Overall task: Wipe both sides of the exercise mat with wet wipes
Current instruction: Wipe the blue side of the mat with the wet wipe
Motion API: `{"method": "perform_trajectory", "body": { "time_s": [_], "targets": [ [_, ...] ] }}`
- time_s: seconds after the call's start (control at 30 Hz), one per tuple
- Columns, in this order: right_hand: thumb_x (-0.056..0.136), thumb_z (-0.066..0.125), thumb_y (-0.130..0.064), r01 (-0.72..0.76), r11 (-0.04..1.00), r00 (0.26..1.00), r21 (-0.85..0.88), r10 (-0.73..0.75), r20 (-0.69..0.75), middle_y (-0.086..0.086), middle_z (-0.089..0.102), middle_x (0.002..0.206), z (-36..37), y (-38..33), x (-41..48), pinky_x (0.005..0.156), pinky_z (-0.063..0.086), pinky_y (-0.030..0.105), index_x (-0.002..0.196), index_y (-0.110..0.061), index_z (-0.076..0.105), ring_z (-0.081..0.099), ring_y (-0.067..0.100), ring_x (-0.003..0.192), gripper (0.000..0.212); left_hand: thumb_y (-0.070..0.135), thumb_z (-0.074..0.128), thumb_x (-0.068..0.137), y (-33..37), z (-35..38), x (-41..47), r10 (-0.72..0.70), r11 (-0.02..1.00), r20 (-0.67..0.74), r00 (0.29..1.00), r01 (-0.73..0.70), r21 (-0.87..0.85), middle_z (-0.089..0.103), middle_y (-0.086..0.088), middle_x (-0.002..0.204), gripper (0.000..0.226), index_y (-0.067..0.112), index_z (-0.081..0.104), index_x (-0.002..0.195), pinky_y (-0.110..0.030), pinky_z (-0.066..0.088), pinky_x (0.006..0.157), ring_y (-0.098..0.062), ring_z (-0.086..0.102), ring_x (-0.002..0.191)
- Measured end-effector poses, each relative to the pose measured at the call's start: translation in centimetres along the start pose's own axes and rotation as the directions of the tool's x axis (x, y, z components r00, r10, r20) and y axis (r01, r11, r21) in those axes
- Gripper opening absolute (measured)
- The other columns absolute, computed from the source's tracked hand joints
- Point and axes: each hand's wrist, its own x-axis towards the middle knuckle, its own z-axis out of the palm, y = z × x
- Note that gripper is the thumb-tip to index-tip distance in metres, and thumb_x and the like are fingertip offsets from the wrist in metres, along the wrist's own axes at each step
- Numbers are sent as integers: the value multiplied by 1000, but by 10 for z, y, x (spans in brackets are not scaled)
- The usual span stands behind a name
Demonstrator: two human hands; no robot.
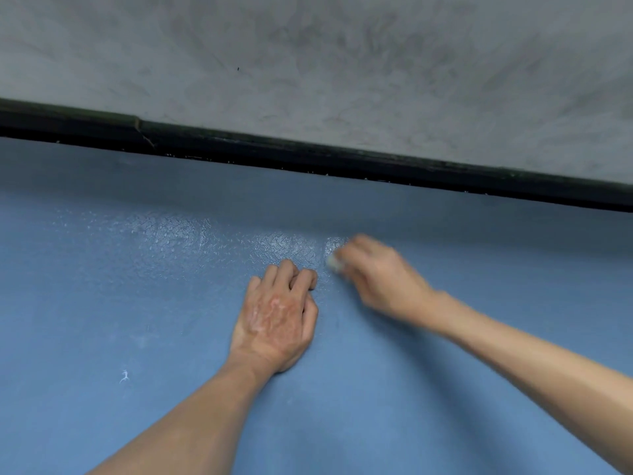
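1. Head view: blue exercise mat [171, 337] spread flat across the lower half of the frame, textured face up.
2. Along the mat's far edge, a black skirting strip [308, 152]; above it, a mottled grey wall [308, 63].
3. On the mat close to that far edge, a glossy wet patch [212, 234], stretched as a band from left of the mat's middle towards the right.
4. Left hand [277, 320] planted on the mat just nearer than the wet patch: back of the hand up, fingers curled under, thumb tucked against the forefinger, nothing seen in its grasp.
5. Right hand [376, 275] blurred, at the right end of the wet patch, fingers bunched round a small white wet wipe [334, 264], the wipe down against the mat's surface.
6. Hands near each other but apart, with a narrow strip of mat showing between the left knuckles and the wipe.
7. Both forearms bare, reaching in over the near part of the mat, one from the bottom edge, one from the lower right.
8. Small white fleck [124, 376] on the mat, left of the left forearm and well apart from the wet patch.
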Motion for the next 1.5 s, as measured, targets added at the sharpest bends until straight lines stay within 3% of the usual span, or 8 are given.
{"method": "perform_trajectory", "body": {
  "time_s": [0.23, 0.47, 0.6, 0.83, 0.97, 1.17, 1.3, 1.5],
  "targets": [
    [94, 53, -5, -225, 968, 957, -108, 199, -209, 18, 57, 91, -12, 45, 64, 67, 51, 44, 104, 0, 64, 57, 36, 79, 16, 26, 41, 84, -1, 0, -1, 2, 1000, -4, 1000, -2, -4, 47, 2, 87, 16, 22, 54, 93, -35, 21, 66, -21, 43, 77],
    [96, 52, -10, 61, 996, 998, -61, -59, 31, 13, 56, 85, -8, 3, -32, 55, 50, 43, 102, -3, 60, 52, 33, 68, 12, 27, 41, 84, -1, -1, 0, -6, 1000, 10, 1000, 6, 11, 47, 2, 87, 15, 23, 53, 92, -35, 26, 66, -21, 44, 77],
    [99, 44, -19, 212, 971, 967, -110, -191, 168, 12, 57, 90, -24, 24, -6, 53, 51, 41, 104, -6, 60, 54, 33, 69, 22, 28, 40, 84, 0, -2, 0, -3, 1000, 14, 1000, 3, 21, 47, 2, 86, 16, 23, 53, 92, -35, 25, 66, -21, 44, 76],
    [83, 59, 7, -119, 954, 992, -276, 101, -79, 15, 58, 87, -30, 68, 59, 62, 51, 34, 106, -1, 65, 58, 35, 72, 25, 27, 39, 84, -1, 0, 0, -1, 1000, 10, 1000, 1, 13, 45, 3, 86, 15, 23, 52, 92, -34, 24, 66, -20, 42, 76],
    [86, 45, 3, -32, 988, 997, -151, 21, -76, 16, 59, 85, -11, 32, -1, 58, 51, 42, 107, -3, 64, 56, 35, 71, 28, 28, 40, 84, -2, 0, -1, 2, 1000, 14, 1000, -2, 17, 45, 2, 86, 15, 23, 52, 92, -33, 29, 65, -20, 43, 75],
    [91, 46, -2, 102, 994, 992, -38, -99, 73, 7, 59, 86, -7, -1, -62, 60, 50, 36, 101, -10, 62, 54, 27, 73, 21, 27, 40, 84, -1, 0, -1, 7, 1000, 21, 1000, -7, 15, 46, 1, 87, 16, 22, 52, 92, -35, 34, 64, -22, 45, 75],
    [80, 56, 12, -16, 983, 996, -183, -1, -94, 7, 58, 80, -16, 39, 2, 61, 49, 42, 93, -8, 66, 51, 31, 71, 26, 27, 40, 84, -1, 0, -2, -2, 1000, 14, 1000, 2, -7, 46, 1, 86, 15, 22, 52, 92, -36, 36, 64, -22, 46, 75],
    [93, 54, 0, -102, 984, 984, -148, 78, -159, 6, 50, 76, -10, 23, -7, 61, 44, 41, 88, -5, 61, 47, 29, 69, 10, 27, 40, 85, -1, 1, 0, 0, 1000, 13, 1000, 0, -7, 47, 0, 87, 16, 22, 52, 93, -36, 33, 66, -22, 46, 77]
  ]
}}
